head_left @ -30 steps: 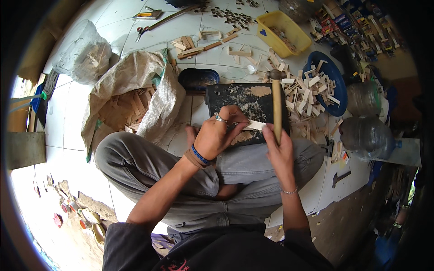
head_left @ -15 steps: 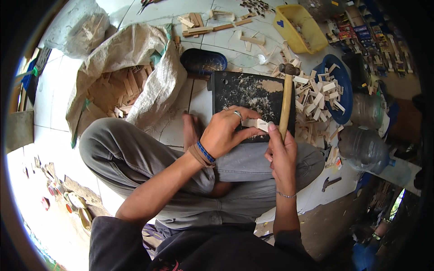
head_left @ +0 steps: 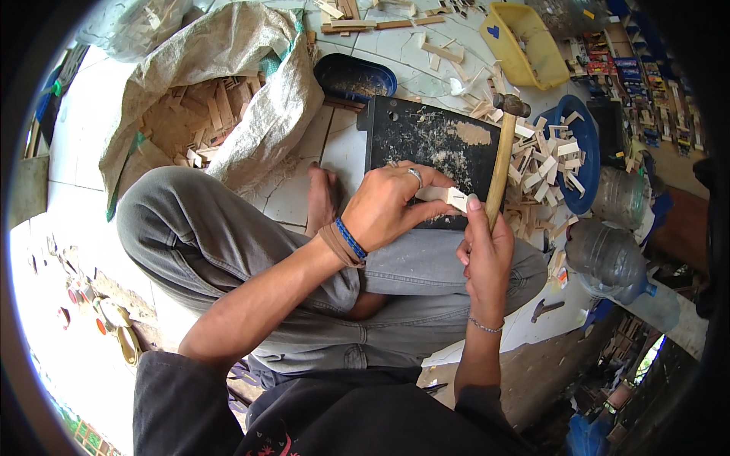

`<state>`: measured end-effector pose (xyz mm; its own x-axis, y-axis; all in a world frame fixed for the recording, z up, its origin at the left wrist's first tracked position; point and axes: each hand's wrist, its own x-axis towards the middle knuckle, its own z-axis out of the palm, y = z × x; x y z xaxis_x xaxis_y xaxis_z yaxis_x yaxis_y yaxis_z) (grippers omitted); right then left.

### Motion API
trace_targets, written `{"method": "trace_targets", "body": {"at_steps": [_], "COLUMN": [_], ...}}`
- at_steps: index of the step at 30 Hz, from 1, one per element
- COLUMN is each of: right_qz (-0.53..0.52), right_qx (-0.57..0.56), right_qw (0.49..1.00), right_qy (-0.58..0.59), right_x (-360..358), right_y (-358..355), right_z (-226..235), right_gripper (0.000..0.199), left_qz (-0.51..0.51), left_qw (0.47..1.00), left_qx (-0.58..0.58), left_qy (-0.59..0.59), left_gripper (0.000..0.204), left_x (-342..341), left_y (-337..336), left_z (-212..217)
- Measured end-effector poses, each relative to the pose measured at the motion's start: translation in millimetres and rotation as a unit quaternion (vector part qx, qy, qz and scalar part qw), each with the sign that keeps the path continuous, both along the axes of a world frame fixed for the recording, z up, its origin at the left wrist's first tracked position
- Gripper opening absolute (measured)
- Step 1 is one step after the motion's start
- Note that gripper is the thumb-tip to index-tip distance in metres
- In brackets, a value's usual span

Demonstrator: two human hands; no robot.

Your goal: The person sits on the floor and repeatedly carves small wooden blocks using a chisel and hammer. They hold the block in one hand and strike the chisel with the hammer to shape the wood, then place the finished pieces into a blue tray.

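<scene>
Between the thumb and fingers of my left hand (head_left: 388, 201) is a small pale wooden block (head_left: 456, 198), with a short dark mark on its end face. My right hand (head_left: 485, 247) is closed round the wooden handle of a hammer (head_left: 503, 163), its metal head pointing away from me. The right thumb rests against the block's end. Both hands are above the near edge of a scuffed black board (head_left: 388, 140) strewn with sawdust and shavings. Part of the block is hidden behind my left fingers.
Small wooden pieces (head_left: 536, 175) are heaped right of the board, beside and inside a blue basin (head_left: 584, 188). An open woven sack (head_left: 274, 133) of wood offcuts stands left. Farther off are a dark blue tray (head_left: 327, 64) and a yellow tub (head_left: 493, 49). A second hammer (head_left: 546, 309) lies at right.
The view has shifted, so the board and the surroundings sit a little differently in it. My hands keep the same hold on the block and the hammer.
</scene>
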<state>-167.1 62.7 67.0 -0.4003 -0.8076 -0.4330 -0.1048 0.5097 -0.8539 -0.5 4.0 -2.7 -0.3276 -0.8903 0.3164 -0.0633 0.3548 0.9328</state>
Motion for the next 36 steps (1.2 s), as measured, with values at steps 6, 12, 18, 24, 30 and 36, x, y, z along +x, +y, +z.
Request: {"method": "trace_targets", "body": {"at_steps": [6, 12, 18, 24, 30, 36], "right_qz": [0.005, 0.008, 0.002, 0.006, 0.006, 0.009], "right_qx": [-0.001, 0.002, 0.003, 0.005, 0.005, -0.002], "right_qw": [1.000, 1.000, 1.000, 0.999, 0.999, 0.999], "right_qy": [0.010, 0.011, 0.014, 0.034, 0.034, 0.043], "right_x": [0.1, 0.8, -0.3, 1.3, 0.8, 0.9], "right_y": [0.7, 1.0, 1.0, 0.5, -1.2, 0.8], "right_z": [1.4, 1.4, 0.6, 0.9, 2.9, 0.4], "right_gripper": [0.034, 0.035, 0.035, 0.034, 0.032, 0.028], "left_qz": [-0.005, -0.002, -0.017, -0.014, -0.018, -0.025], "left_qw": [1.000, 1.000, 1.000, 1.000, 1.000, 1.000], "left_qx": [0.009, 0.001, 0.023, 0.016, 0.018, 0.003], "left_qy": [-0.009, 0.007, -0.002, 0.000, -0.004, 0.002], "left_gripper": [0.032, 0.031, 0.031, 0.031, 0.031, 0.034], "left_x": [0.6, 0.7, 1.3, 1.1, 1.1, 1.6], "left_y": [1.2, 0.1, 1.0, 0.2, 0.4, -1.9], "left_z": [1.6, 2.6, 2.8, 2.7, 2.1, 5.0]}}
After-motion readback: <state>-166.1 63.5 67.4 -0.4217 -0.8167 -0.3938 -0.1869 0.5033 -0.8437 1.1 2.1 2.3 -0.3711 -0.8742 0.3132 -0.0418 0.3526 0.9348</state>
